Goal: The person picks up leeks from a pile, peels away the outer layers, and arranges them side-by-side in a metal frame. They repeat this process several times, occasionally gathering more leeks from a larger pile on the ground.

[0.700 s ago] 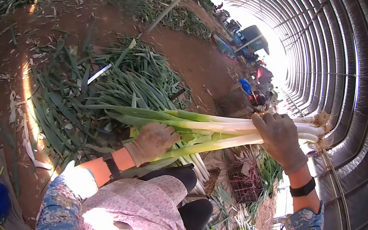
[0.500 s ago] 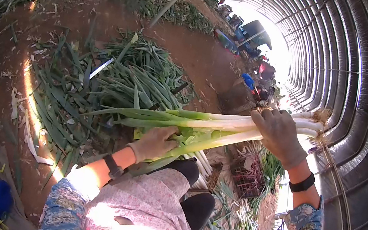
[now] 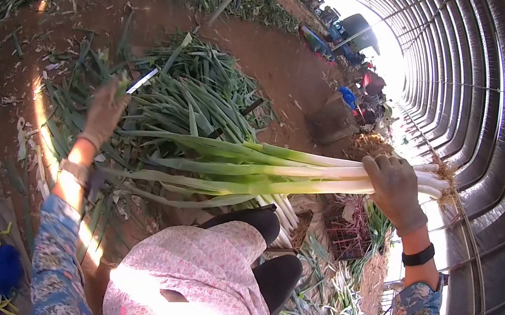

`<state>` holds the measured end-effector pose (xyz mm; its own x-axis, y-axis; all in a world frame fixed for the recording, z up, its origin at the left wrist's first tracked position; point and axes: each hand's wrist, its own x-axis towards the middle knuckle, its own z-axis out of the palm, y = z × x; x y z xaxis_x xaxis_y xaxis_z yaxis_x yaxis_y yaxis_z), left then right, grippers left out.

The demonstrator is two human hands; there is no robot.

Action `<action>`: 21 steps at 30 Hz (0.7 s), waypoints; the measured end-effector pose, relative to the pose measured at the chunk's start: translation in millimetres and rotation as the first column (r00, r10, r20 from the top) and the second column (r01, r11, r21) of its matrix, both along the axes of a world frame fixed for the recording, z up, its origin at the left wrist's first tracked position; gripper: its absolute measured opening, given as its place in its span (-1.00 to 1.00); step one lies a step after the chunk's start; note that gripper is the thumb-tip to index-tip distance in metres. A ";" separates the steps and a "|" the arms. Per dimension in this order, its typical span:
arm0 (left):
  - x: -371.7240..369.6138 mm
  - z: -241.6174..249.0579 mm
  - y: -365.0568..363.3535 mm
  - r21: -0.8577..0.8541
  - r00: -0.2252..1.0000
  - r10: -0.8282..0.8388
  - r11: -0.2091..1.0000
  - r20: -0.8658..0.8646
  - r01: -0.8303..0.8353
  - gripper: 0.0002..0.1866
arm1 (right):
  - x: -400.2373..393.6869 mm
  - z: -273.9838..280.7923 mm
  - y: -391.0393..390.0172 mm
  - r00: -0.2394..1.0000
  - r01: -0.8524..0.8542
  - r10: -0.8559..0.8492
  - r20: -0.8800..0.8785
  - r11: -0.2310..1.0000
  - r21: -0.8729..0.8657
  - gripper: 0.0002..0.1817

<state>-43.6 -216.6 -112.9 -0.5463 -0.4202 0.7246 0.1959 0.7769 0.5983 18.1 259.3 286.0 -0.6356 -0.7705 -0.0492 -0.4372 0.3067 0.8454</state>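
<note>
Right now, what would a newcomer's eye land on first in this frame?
First, the bunch of long leeks held level across the middle, gripped near its white root end by the gloved right hand. Next, the gloved left hand, raised at the left over a heap of cut green leaves on the red earth. The ribbed tunnel roof curves away at the right.

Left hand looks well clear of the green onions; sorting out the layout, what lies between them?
In the head view, between the left hand and the held green onions lies a pile of cut green leaves on the dirt.
</note>
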 end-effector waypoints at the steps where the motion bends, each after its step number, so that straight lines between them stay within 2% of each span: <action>1: 9.3 17.0 -3.4 -0.058 0.999 0.026 0.998 0.031 -0.024 -0.68 | -0.1 -1.1 2.6 1.000 0.010 -0.010 -0.012 1.000 0.001 -0.63; 3: 24.2 51.1 -13.0 -0.179 0.993 0.088 0.981 0.077 -0.073 -0.63 | -1.1 -2.0 3.2 0.999 0.008 -0.008 -0.034 1.000 0.004 -0.63; 5: 14.1 22.2 -3.7 -0.239 0.931 -0.148 0.942 0.333 0.235 -0.71 | 0.3 -1.1 1.6 0.999 -0.011 0.012 -0.049 1.000 0.015 -0.64; 6: 25.4 34.4 30.0 -0.099 0.921 -0.295 0.939 0.256 0.328 -0.81 | 1.1 -0.9 0.8 0.998 -0.034 0.035 -0.054 0.999 0.021 -0.65; 7: 38.2 56.9 62.8 -0.035 0.901 -0.397 0.912 0.177 0.409 -0.87 | 2.9 -0.9 -0.2 0.997 -0.055 0.057 -0.060 0.998 0.029 -0.66; 9: 41.0 64.4 109.8 0.067 0.818 -0.569 0.822 0.084 0.565 -0.84 | 6.6 -2.0 0.4 0.994 -0.078 0.081 -0.073 0.996 0.044 -0.68; 11: 32.4 77.1 141.6 0.102 0.799 -0.599 0.799 0.057 0.592 -0.73 | 9.4 1.5 -2.3 0.992 -0.097 0.101 -0.080 0.994 0.053 -0.68; 14: -3.9 75.4 179.0 0.061 0.740 -0.671 0.738 -0.048 0.672 -0.72 | 15.4 2.6 2.0 0.988 -0.132 0.136 -0.067 0.989 0.062 -0.66; 16: -26.9 74.4 194.6 -0.012 0.596 -0.802 0.596 0.052 0.803 -0.71 | 15.1 9.3 5.0 0.974 -0.205 0.210 -0.091 0.977 0.063 -0.67; 18: -28.8 97.4 195.0 -0.056 0.481 -0.798 0.497 0.363 0.866 -0.70 | 18.7 9.5 7.9 0.981 -0.166 0.165 -0.102 0.986 0.005 -0.64; 19: -39.8 82.7 203.5 -0.122 0.520 -0.790 0.510 0.323 0.851 -0.72 | 20.5 12.9 6.8 0.980 -0.176 0.177 -0.094 0.984 0.015 -0.66; 21: -28.8 100.3 208.2 -0.100 0.521 -0.766 0.525 0.377 0.845 -0.74 | 22.9 17.7 6.9 0.979 -0.183 0.186 -0.079 0.982 0.041 -0.70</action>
